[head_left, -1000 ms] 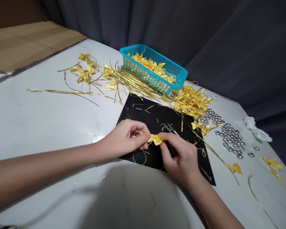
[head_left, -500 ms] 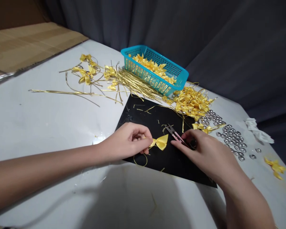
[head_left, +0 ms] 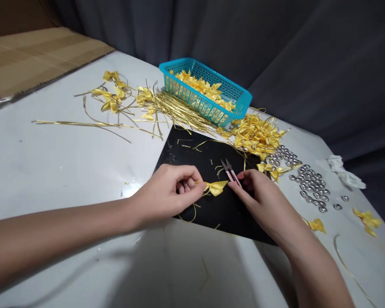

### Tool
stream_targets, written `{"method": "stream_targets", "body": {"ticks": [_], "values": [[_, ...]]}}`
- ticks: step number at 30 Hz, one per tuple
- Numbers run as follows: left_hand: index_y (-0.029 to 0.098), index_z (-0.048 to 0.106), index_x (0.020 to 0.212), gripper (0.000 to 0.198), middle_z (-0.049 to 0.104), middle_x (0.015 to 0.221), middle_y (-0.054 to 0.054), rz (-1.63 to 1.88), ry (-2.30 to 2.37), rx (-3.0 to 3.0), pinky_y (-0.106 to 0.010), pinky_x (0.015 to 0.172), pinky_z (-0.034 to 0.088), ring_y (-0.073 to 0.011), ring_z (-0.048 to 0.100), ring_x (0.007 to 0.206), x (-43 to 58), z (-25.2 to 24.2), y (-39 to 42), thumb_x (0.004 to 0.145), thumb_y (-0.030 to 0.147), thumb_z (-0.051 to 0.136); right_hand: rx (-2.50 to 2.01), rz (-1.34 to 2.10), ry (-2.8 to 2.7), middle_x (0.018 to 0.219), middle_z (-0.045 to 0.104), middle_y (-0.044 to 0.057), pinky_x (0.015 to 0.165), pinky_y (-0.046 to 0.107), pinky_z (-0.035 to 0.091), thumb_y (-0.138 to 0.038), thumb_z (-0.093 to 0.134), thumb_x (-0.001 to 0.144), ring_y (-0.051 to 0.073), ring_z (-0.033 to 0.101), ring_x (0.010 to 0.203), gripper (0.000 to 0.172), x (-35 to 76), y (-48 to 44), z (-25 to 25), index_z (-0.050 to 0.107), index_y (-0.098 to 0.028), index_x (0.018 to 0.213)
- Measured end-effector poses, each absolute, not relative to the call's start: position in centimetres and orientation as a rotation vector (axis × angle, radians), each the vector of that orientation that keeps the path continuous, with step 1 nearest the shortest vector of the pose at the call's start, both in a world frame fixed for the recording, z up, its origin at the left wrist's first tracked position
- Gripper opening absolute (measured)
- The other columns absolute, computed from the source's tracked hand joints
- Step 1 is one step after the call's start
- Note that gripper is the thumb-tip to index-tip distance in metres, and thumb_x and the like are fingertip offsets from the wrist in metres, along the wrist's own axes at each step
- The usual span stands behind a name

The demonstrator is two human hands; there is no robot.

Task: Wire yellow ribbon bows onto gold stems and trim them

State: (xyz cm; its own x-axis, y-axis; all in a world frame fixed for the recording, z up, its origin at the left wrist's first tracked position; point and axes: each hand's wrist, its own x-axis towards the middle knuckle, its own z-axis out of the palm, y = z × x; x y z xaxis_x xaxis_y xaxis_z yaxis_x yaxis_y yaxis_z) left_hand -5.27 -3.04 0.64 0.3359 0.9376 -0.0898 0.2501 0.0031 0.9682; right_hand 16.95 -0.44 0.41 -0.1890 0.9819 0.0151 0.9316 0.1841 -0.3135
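Note:
Between thumb and fingers, my left hand (head_left: 176, 188) pinches a yellow ribbon bow (head_left: 216, 188) whose pointed tail sticks out to the right. A thin gold cord (head_left: 189, 219) curls beneath this hand. My right hand (head_left: 259, 192) is closed around a small pair of thread snips (head_left: 230, 170). Their two blades point up and to the left, slightly apart, close to the bow's tip but not on it. Both hands are over a black mat (head_left: 186, 158), where short gold clippings (head_left: 218, 171) lie. Part of the snips' handle is hidden by my right fingers.
A teal basket (head_left: 244, 107) of yellow bows stands at the back. Before it lie gold cords (head_left: 179, 112), with a heap of bows (head_left: 256, 132) to the right. Silver beads (head_left: 312, 184) and a white cloth (head_left: 346, 173) are farther right. Cardboard (head_left: 45, 55) borders the left.
My right hand has shifted left and turned the snips more upright. The bow has tilted in my left hand. A bow and a cord show on the right beside my forearm.

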Motion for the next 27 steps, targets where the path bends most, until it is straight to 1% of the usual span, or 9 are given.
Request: {"method": "stream_targets", "body": {"ticks": [5,7,9,12,14,16,21,24,27], "values": [[0.015,0.057,0.070,0.017,0.054,0.062,0.002,0.792,1.124,1.548,-0.021,0.053,0.040,-0.0093,0.048,0.058,-5.4,0.5,-3.0,0.081,0.025,0.051,-1.849,0.010,-2.274,0.075,0.059,0.010,0.059,0.034,0.040,-0.027,0.044,0.088,0.024,0.056,0.069,0.016,16.9,-0.5,0.0,0.055,-0.018,0.081],[0.015,0.058,0.071,0.017,0.054,0.062,0.002,0.799,1.121,1.572,-0.020,0.052,0.039,-0.0090,0.047,0.057,-5.4,0.4,-3.0,0.082,0.025,0.051,-1.864,-0.014,-2.181,0.069,0.057,0.008,0.054,0.033,0.038,-0.026,0.041,0.088,0.023,0.054,0.063,0.018,16.8,-0.4,0.1,0.052,-0.020,0.076],[0.015,0.058,0.071,0.017,0.054,0.062,0.001,0.808,1.130,1.591,-0.020,0.052,0.039,-0.0090,0.047,0.057,-5.4,0.4,-3.1,0.082,0.025,0.051,-1.868,0.206,-1.992,0.064,0.054,0.005,0.050,0.031,0.038,-0.028,0.038,0.089,0.019,0.051,0.056,0.020,16.5,-0.4,0.6,0.048,-0.022,0.074],[0.015,0.058,0.071,0.017,0.054,0.062,0.002,0.821,1.155,1.612,-0.020,0.052,0.039,-0.0091,0.048,0.057,-5.3,0.3,-3.1,0.082,0.026,0.051,-1.742,0.797,-1.686,0.061,0.046,0.000,0.042,0.025,0.040,-0.042,0.039,0.091,0.013,0.045,0.047,0.026,15.9,-0.8,2.1,0.046,-0.023,0.076],[0.015,0.058,0.071,0.016,0.053,0.062,0.002,0.820,1.174,1.603,-0.020,0.052,0.038,-0.0092,0.048,0.057,-5.3,0.2,-3.1,0.082,0.025,0.051,-1.656,1.188,-1.621,0.057,0.038,-0.004,0.034,0.021,0.036,-0.055,0.045,0.087,0.011,0.038,0.042,0.033,15.5,-1.4,3.2,0.049,-0.023,0.081],[0.016,0.058,0.071,0.016,0.054,0.062,0.002,0.806,1.192,1.563,-0.020,0.052,0.038,-0.0093,0.047,0.057,-5.3,0.2,-3.0,0.081,0.026,0.051,-1.633,1.443,-1.678,0.051,0.033,-0.007,0.031,0.019,0.031,-0.062,0.051,0.081,0.008,0.029,0.037,0.040,15.1,-2.0,4.0,0.051,-0.023,0.084],[0.015,0.057,0.069,0.017,0.055,0.063,0.002,0.760,1.222,1.456,-0.020,0.051,0.036,-0.0096,0.046,0.057,-5.4,0.1,-2.7,0.080,0.028,0.052,-1.565,1.704,-1.854,0.043,0.026,-0.010,0.030,0.017,0.019,-0.070,0.046,0.078,0.005,0.020,0.035,0.051,15.0,-2.6,4.9,0.052,-0.020,0.072],[0.015,0.056,0.068,0.017,0.053,0.062,0.002,0.749,1.213,1.447,-0.020,0.051,0.035,-0.0095,0.045,0.057,-5.4,0.1,-2.5,0.080,0.027,0.052,-1.549,1.813,-1.813,0.043,0.028,-0.009,0.031,0.017,0.019,-0.070,0.049,0.077,0.004,0.021,0.034,0.053,15.0,-2.8,4.9,0.041,-0.020,0.061],[0.016,0.056,0.069,0.019,0.054,0.062,0.002,0.755,1.205,1.442,-0.021,0.051,0.035,-0.0098,0.047,0.057,-5.4,0.1,-2.5,0.081,0.030,0.051,-1.609,1.861,-1.761,0.041,0.028,-0.009,0.033,0.017,0.021,-0.069,0.045,0.080,0.004,0.025,0.033,0.054,14.7,-2.9,4.7,0.035,-0.021,0.059]]}}
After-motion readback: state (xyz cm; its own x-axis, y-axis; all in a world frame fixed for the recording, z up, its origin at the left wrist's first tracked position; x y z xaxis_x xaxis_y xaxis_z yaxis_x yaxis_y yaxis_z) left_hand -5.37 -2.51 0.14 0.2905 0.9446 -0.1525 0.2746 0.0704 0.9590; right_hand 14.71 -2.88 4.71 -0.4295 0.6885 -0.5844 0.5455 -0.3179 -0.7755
